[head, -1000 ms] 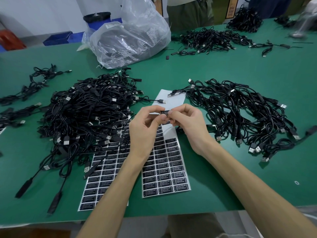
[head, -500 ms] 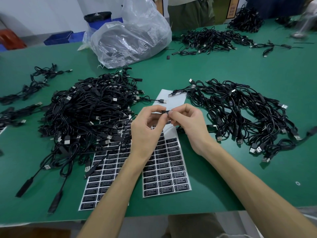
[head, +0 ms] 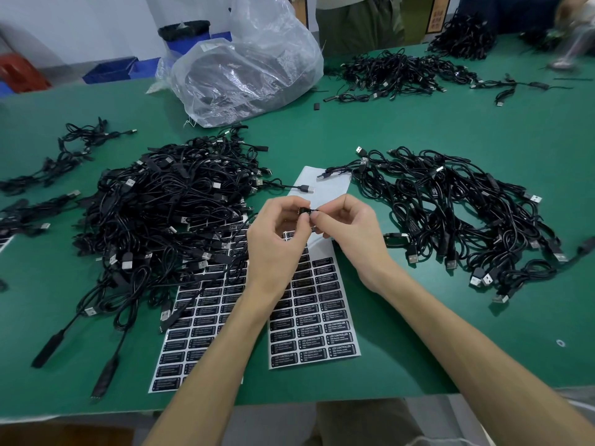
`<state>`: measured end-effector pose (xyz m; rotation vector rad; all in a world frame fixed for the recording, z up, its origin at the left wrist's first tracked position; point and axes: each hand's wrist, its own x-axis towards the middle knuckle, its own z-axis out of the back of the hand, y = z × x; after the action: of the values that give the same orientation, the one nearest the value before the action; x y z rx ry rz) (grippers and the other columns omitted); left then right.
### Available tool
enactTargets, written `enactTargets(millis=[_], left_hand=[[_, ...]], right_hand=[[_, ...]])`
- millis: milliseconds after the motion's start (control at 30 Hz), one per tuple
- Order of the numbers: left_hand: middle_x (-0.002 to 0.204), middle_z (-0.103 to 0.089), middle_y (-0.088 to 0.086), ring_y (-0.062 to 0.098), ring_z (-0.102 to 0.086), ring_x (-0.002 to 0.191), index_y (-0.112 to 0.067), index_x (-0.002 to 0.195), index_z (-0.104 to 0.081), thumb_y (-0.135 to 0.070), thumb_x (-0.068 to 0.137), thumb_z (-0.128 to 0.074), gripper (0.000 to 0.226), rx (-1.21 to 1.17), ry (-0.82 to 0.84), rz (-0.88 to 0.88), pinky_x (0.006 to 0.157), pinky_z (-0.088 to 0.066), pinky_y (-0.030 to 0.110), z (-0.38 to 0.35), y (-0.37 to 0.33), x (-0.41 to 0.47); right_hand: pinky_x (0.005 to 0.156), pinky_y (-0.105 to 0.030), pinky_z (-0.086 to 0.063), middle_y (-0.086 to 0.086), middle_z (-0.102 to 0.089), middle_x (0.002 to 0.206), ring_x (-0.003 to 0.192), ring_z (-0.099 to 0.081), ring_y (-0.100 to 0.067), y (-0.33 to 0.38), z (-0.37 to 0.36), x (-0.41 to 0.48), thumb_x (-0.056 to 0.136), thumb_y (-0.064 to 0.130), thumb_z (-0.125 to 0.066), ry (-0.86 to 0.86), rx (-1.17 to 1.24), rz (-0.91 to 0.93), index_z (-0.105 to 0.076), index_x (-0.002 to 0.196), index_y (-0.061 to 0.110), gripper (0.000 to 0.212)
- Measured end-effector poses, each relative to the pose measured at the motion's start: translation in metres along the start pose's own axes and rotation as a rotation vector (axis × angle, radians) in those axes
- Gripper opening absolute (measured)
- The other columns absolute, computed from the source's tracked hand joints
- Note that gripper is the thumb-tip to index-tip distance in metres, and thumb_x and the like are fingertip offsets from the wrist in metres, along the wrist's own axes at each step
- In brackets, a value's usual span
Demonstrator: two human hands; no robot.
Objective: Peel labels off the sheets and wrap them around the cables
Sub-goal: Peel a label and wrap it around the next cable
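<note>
Over label sheet (head: 325, 286), curled fingers (head: 325, 220) pinching cable (head: 305, 210)

Green table (head: 418, 130). Landmark: partly peeled label sheet (head: 325, 317), flat near the front edge. 2nd label sheet (head: 193, 342) just left of it, upper part under a big tangled heap of black USB cables (head: 167, 214). Looser USB cable heap (head: 450, 214) right of landmark; plugs from both heaps lie on its bare top. Clear plastic bag (head: 251, 69) behind it. Another cable heap (head: 396, 74) behind-right. Thin cable bunch (head: 64, 156) far left. Small black piece (head: 317, 106) behind, beside bag.
</note>
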<state>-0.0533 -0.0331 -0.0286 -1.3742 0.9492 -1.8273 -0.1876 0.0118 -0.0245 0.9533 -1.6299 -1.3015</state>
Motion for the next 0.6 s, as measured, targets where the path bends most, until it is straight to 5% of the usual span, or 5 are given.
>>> enactTargets(millis=[433,600], left_hand=[[0.09,-0.074,-0.002,0.013,-0.066,0.077,-0.015,0.101,-0.074,-0.004,0.095,-0.066,0.015,-0.022,-0.088,0.144,0.075,-0.054,0.031,0.0024,-0.0034,0.0004],[0.091,-0.075,0.0,0.021,-0.071,0.085,-0.015,0.101,-0.074,-0.004,0.095,-0.066,0.015,-0.021,-0.094,0.159,0.081,-0.059,0.05,0.0025,-0.0046,0.0003]], right_hand=[[0.073,-0.03,-0.053,0.008,-0.069,0.073,0.073,-0.062,-0.009,-0.0064,-0.0026,-0.0006,0.089,0.018,-0.079,0.024,-0.116,0.012,-0.068,0.089,0.016,0.012],[0.076,-0.035,-0.056,0.0,-0.073,0.078,0.077,-0.067,-0.013,-0.0068,-0.0018,-0.0002,0.09,0.016,-0.078,0.001,-0.145,0.015,-0.069,0.089,0.016,0.009]])
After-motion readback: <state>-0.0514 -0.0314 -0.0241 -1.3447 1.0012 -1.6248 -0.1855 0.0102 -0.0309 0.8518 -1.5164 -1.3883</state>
